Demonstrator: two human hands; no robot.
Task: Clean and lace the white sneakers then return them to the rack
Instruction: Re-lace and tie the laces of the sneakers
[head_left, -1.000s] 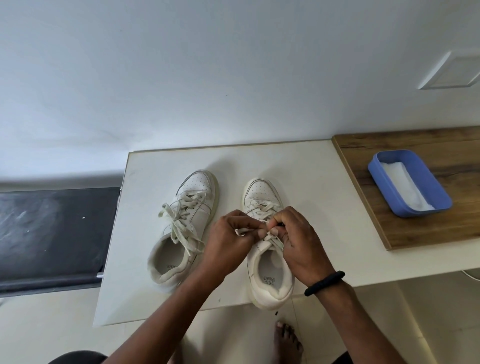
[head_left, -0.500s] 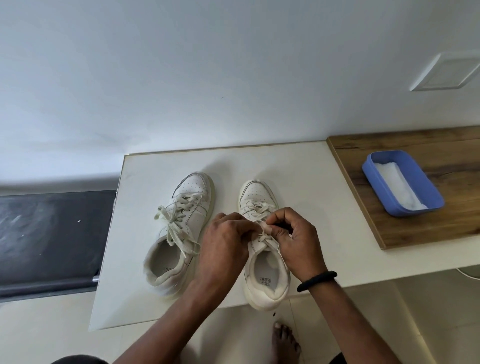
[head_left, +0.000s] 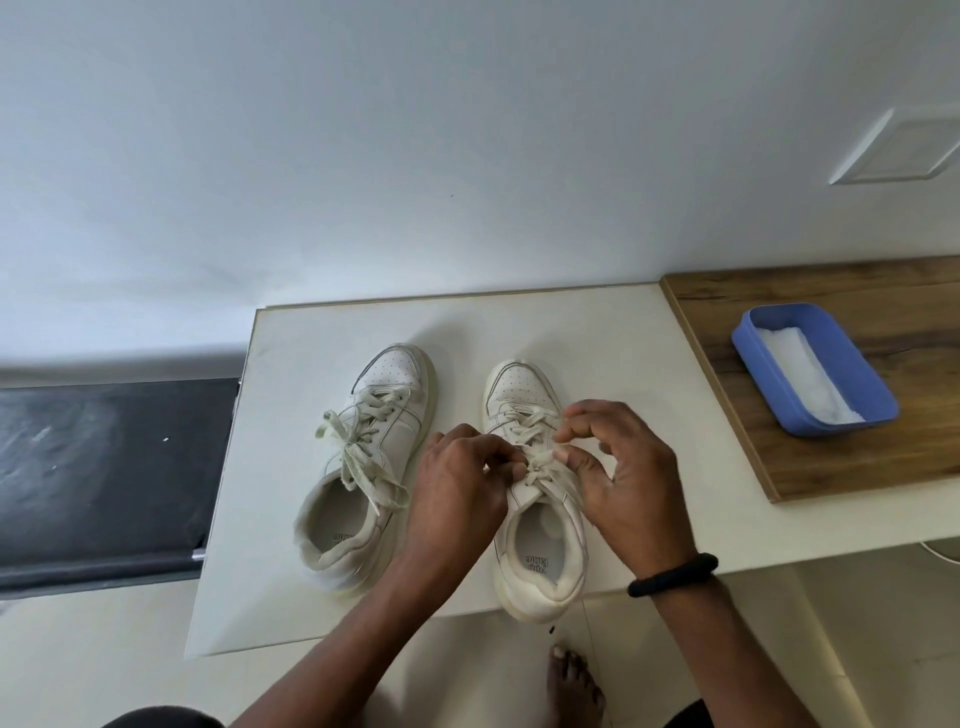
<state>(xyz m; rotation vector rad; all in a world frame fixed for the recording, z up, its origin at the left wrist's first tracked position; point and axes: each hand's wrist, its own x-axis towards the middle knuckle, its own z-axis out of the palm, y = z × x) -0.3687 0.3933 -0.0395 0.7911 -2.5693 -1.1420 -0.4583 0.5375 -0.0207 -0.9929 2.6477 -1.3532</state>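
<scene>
Since a moment ago my right hand (head_left: 631, 480) has opened its outer fingers and spread away from my left hand (head_left: 462, 475); both pinch the lace (head_left: 540, 462) over the tongue of the right sneaker (head_left: 537, 519), thumbs and forefingers closed on it. That sneaker's heel overhangs the near edge of the white table (head_left: 311, 332). Left of it, apart, lies the left sneaker (head_left: 374, 457), already tied. Right of it, bare tabletop, then a wooden board (head_left: 810, 457) holding a blue plastic tray (head_left: 862, 384). Both sneakers are smooth leather with perforated toes.
</scene>
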